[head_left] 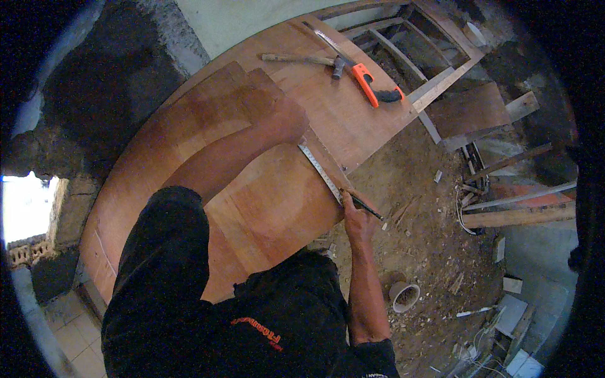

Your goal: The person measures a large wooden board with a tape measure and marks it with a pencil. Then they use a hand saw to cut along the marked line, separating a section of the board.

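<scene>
A white marked measuring strip (320,171) lies slantwise across the reddish-brown plywood sheet (265,195). My left hand (291,121) rests on the wood at the strip's far end; its fingers are hidden, so its grip does not show. Down at the strip's near end is my right hand (357,217), closed round a slim dark stick that looks like a pencil (367,207). The fingertips of this hand touch the sheet's edge beside the strip.
Beyond my hands, a hammer (302,58) with a wooden handle and an orange-handled handsaw (365,82) lie on another plywood sheet (340,126). A wooden frame (435,88) stands far right. Wood scraps and a pale cup-shaped container (404,296) are on the dirt floor (422,252).
</scene>
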Demonstrator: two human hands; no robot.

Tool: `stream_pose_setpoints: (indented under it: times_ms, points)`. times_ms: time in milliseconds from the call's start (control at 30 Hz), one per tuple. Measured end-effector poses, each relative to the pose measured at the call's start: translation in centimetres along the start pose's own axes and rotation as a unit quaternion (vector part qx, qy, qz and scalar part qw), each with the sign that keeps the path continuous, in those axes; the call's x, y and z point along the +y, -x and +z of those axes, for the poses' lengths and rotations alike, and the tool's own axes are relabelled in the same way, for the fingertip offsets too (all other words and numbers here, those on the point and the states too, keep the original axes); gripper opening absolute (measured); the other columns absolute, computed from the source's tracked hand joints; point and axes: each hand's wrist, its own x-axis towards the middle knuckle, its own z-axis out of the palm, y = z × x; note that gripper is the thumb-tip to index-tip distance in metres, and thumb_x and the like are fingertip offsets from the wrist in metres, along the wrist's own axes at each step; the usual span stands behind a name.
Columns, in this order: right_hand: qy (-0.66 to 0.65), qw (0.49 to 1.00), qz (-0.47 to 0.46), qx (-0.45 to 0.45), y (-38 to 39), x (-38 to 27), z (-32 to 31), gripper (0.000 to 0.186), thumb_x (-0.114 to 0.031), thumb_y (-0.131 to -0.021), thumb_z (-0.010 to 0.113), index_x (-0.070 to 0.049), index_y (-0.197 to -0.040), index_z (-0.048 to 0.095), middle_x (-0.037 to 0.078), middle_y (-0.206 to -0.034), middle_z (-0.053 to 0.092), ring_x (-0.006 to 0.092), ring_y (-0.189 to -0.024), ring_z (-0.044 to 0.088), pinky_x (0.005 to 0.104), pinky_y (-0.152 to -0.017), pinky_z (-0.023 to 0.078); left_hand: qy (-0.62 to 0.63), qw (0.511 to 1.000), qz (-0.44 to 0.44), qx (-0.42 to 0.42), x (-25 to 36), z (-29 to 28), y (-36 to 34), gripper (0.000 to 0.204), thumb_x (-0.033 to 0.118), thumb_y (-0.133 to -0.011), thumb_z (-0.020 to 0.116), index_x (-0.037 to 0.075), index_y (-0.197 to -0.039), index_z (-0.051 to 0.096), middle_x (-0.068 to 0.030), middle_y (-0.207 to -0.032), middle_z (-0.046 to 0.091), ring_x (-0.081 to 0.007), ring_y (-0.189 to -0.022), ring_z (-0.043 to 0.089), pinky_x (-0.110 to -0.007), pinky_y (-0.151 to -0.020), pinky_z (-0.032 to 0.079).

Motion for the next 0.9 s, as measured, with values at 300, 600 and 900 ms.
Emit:
stream_pose_setpoints:
  times_ms: [300,600,900]
  points:
    - [-0.019,1.0,0.007,-0.012,-0.2,0.4,0.2,0.022,-0.022,-0.092,0.075,-0.004,-0.106,0.077,0.008,-0.093,0.075,0.0175,-0.084,0.068,0.0322,-0.077,0.053,0.022,1.0,-0.007,-0.011,0.0,-0.4,0.0,0.028,0.035,-0.081,0.072,0.013,-0.097,0.081,-0.01,-0.092,0.077,-0.029,-0.086,0.075,-0.048,-0.07,0.059]
    - [-0.099,0.99,0.02,0.098,-1.2,-0.4,-1.2,0.023,-0.021,-0.093,0.074,-0.001,-0.104,0.074,0.006,-0.091,0.073,0.0145,-0.082,0.065,0.0304,-0.077,0.052,0.019,1.0,0.012,-0.003,-0.1,2.7,-1.8,0.028,0.038,-0.08,0.073,0.014,-0.093,0.081,-0.0101,-0.09,0.077,-0.0285,-0.085,0.074,-0.048,-0.07,0.058]
    - [-0.105,0.989,0.051,0.095,-1.4,1.8,-1.5,0.02,-0.018,-0.094,0.073,0.001,-0.098,0.071,0.005,-0.086,0.07,0.013,-0.08,0.063,0.0296,-0.075,0.051,-0.029,0.998,0.051,0.025,-0.3,4.8,-2.3,0.031,0.042,-0.078,0.073,0.014,-0.09,0.08,-0.0109,-0.091,0.076,-0.0309,-0.088,0.072,-0.052,-0.076,0.054]
